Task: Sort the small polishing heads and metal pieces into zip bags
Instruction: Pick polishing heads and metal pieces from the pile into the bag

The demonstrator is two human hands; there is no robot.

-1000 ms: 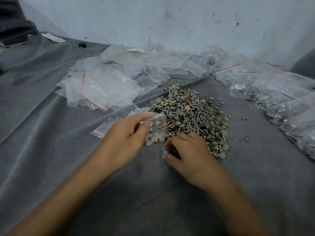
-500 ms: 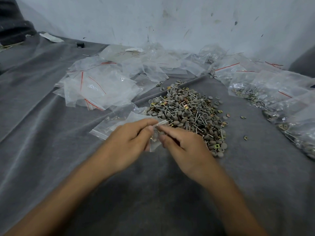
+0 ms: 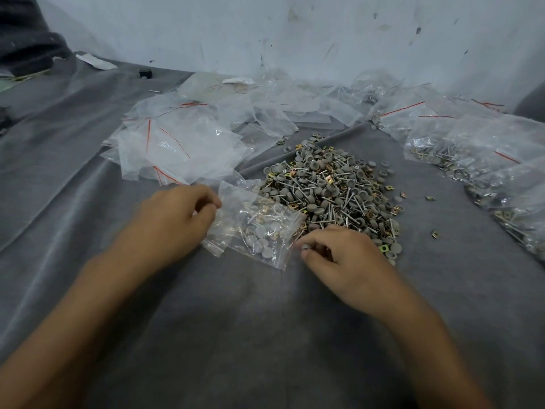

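A crinkly clear zip bag (image 3: pixel 233 202), part-filled with flat grey discs (image 3: pixel 261 232) and thin pins (image 3: pixel 253 218), lies on soft grey cloth (image 3: pixel 236 320) beside the heap (image 3: pixel 333 196), its edge pinched by the left hand (image 3: pixel 174 222), the right hand (image 3: pixel 342 258) pinching a small grey piece (image 3: pixel 305 247) at its mouth.

Both bare forearms extend from the near edge, converging; left hand (image 3: pixel 177 219) palm down, fingers curled, pinching the zip bag (image 3: pixel 259 228) edge; right hand (image 3: pixel 345 255) knuckles up, thumb and forefinger pinching a small grey piece (image 3: pixel 305 247).
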